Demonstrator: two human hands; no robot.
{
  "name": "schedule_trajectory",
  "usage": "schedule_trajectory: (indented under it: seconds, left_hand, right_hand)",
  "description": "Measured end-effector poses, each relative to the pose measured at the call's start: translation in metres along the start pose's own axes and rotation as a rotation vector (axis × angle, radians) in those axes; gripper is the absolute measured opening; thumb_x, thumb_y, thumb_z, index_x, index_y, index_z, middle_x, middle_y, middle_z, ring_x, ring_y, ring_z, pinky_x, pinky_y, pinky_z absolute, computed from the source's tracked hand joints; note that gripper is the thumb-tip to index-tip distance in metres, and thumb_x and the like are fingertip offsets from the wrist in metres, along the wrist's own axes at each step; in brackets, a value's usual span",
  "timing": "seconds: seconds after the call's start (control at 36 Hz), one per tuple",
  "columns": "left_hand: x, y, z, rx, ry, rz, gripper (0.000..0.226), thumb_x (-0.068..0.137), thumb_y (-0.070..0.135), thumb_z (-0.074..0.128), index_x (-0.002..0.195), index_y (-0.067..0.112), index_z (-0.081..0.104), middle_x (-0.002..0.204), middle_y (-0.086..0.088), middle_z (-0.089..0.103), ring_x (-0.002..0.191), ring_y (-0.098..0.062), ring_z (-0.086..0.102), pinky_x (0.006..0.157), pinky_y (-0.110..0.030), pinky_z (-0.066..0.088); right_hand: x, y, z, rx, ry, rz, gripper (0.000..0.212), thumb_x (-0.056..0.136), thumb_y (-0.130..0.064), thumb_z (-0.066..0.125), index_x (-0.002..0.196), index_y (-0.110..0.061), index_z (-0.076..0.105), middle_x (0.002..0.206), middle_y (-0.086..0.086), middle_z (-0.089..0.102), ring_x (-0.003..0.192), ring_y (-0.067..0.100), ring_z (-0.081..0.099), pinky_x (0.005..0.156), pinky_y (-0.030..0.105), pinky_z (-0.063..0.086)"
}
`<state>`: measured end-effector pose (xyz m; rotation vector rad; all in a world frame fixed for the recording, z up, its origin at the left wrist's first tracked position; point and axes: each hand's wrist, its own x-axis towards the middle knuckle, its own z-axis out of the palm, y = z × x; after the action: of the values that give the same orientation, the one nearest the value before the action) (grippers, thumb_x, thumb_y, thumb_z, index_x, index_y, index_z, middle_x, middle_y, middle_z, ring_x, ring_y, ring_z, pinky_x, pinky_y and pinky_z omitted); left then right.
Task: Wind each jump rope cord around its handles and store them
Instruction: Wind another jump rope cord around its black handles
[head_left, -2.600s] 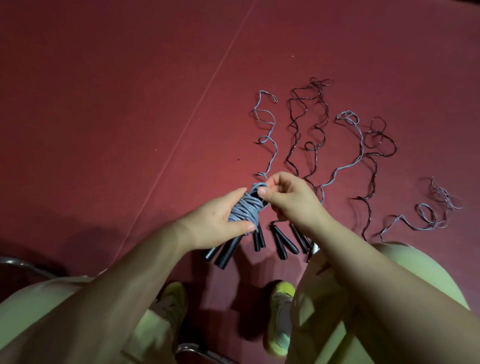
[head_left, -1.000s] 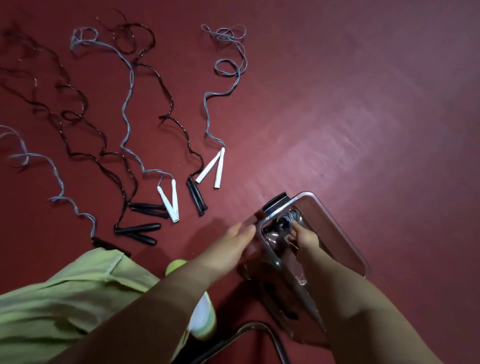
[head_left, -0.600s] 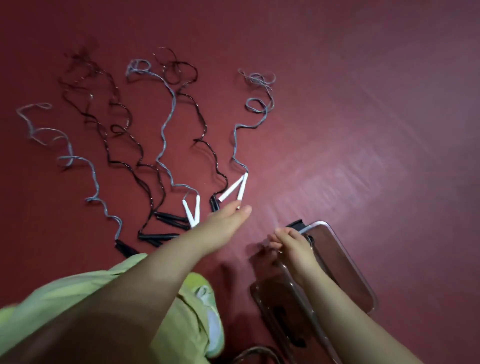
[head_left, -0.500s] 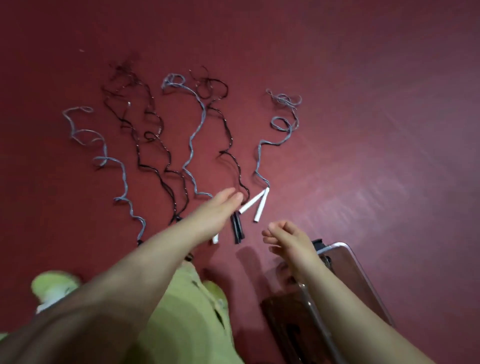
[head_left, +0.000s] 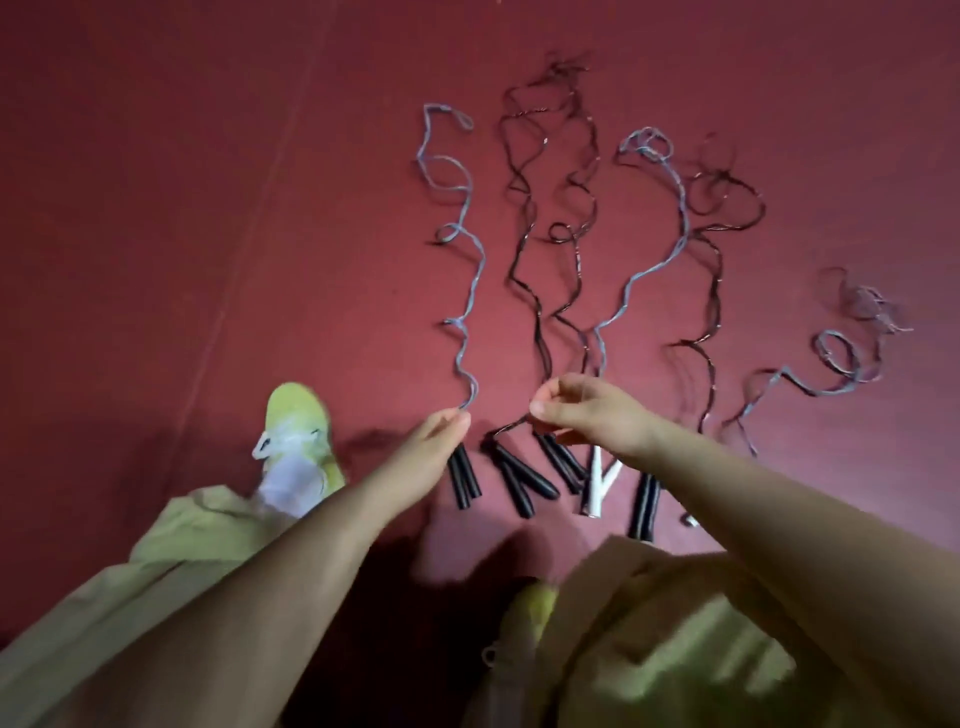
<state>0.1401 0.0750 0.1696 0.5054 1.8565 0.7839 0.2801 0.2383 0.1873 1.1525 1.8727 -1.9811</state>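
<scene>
I see several jump ropes laid out side by side on the red floor (head_left: 156, 208), cords snaking away from me and handles nearest my feet. My left hand (head_left: 434, 441) reaches down to the leftmost rope, its fingertips drawn together at the spot where the grey cord (head_left: 470, 291) meets its pair of black handles (head_left: 464, 480); it looks like a pinch on the cord end, though blur keeps me from being sure. My right hand (head_left: 587, 415) hovers just beside it with the fingers curled in, thumb and forefinger close together near a dark cord (head_left: 535, 291) that runs down to the next black handles (head_left: 519, 480); I cannot tell whether it really grips that cord. Further right lie a pair of white handles (head_left: 601, 480) with a grey cord, another black pair (head_left: 644, 506), and a last grey cord (head_left: 831, 364) partly hidden by my right forearm. My yellow-green shoe (head_left: 298, 421) stands on the floor left of the handles, with light green trouser legs (head_left: 130, 597) below
</scene>
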Motion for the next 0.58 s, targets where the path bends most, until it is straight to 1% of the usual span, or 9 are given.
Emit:
schedule_trajectory:
  seconds: [0.06,0.14,0.22,0.28,0.39,0.44,0.47,0.53,0.58]
  left_hand:
    - [0.014,-0.025,-0.001,-0.039,0.009,-0.057,0.040,0.101,0.033,0.040,0.135,0.014,0.048,0.136,-0.002,0.052,0.119,-0.004,0.041,0.081,-0.007,0.024]
    - [0.033,-0.052,-0.001,-0.067,0.011,-0.155,0.042,0.101,0.040,0.037,0.135,0.019,0.048,0.138,-0.003,0.051,0.128,-0.011,0.042,0.088,-0.015,0.026]
    - [0.050,-0.075,0.001,-0.060,0.000,-0.191,0.043,0.101,0.041,0.035,0.133,0.018,0.051,0.128,0.001,0.056,0.115,-0.007,0.043,0.084,-0.016,0.023]
    - [0.059,-0.090,0.001,-0.103,-0.012,-0.207,0.044,0.102,0.040,0.034,0.133,0.014,0.052,0.128,-0.002,0.057,0.116,-0.008,0.044,0.084,-0.015,0.025]
    - [0.075,-0.115,0.001,-0.343,0.036,-0.365,0.050,0.100,0.043,0.039,0.136,0.010,0.051,0.138,-0.002,0.051,0.130,-0.019,0.045,0.096,-0.018,0.032]
    - [0.082,-0.129,0.004,-0.500,0.113,-0.329,0.034,0.102,0.027,0.040,0.120,0.008,0.061,0.123,-0.005,0.058,0.114,-0.018,0.055,0.098,-0.017,0.034]
    - [0.085,-0.137,0.006,-0.596,0.141,-0.315,0.028,0.102,0.022,0.040,0.106,0.013,0.066,0.116,-0.008,0.062,0.103,-0.018,0.060,0.103,-0.025,0.037]
    - [0.092,-0.153,0.008,-0.707,0.165,-0.347,0.039,0.102,0.023,0.039,0.080,0.020,0.071,0.095,-0.006,0.072,0.083,-0.015,0.065,0.102,-0.040,0.042]
    - [0.100,-0.171,0.010,-0.726,0.190,-0.385,0.051,0.102,0.030,0.039,0.063,0.021,0.072,0.071,0.002,0.072,0.068,-0.011,0.066,0.096,-0.045,0.043]
  right_hand:
    - [0.027,0.012,0.012,-0.035,-0.046,0.063,0.010,0.092,-0.022,0.063,0.090,-0.014,0.057,0.084,0.003,0.061,0.075,0.010,0.056,0.066,0.020,0.044]
    - [0.063,0.035,0.026,-0.041,-0.028,0.127,0.009,0.093,-0.024,0.061,0.089,-0.016,0.059,0.089,0.006,0.061,0.083,0.016,0.055,0.070,0.022,0.045]
    - [0.096,0.060,0.043,-0.007,0.021,0.192,0.013,0.094,-0.027,0.061,0.088,-0.017,0.059,0.090,0.009,0.060,0.084,0.019,0.054,0.072,0.025,0.045]
    - [0.117,0.078,0.058,0.036,0.071,0.222,0.016,0.094,-0.028,0.061,0.083,-0.016,0.059,0.084,0.009,0.058,0.079,0.020,0.051,0.071,0.027,0.043]
    - [0.158,0.106,0.096,0.027,0.215,0.286,0.016,0.091,-0.028,0.065,0.080,-0.016,0.065,0.070,-0.003,0.057,0.064,0.011,0.049,0.060,0.019,0.042]
    - [0.179,0.121,0.118,-0.041,0.238,0.308,0.029,0.089,-0.036,0.067,0.084,-0.008,0.072,0.070,-0.002,0.066,0.063,0.011,0.057,0.066,0.023,0.049]
    - [0.188,0.128,0.129,-0.053,0.254,0.324,0.035,0.087,-0.040,0.067,0.085,-0.005,0.073,0.075,0.002,0.071,0.064,0.015,0.061,0.066,0.023,0.051]
    - [0.202,0.138,0.145,-0.096,0.312,0.361,0.036,0.085,-0.039,0.069,0.084,-0.004,0.070,0.080,0.004,0.072,0.067,0.016,0.062,0.053,0.017,0.045]
    - [0.210,0.143,0.153,-0.224,0.363,0.374,0.035,0.083,-0.039,0.071,0.089,-0.005,0.068,0.084,0.004,0.070,0.076,0.018,0.064,0.057,0.021,0.039]
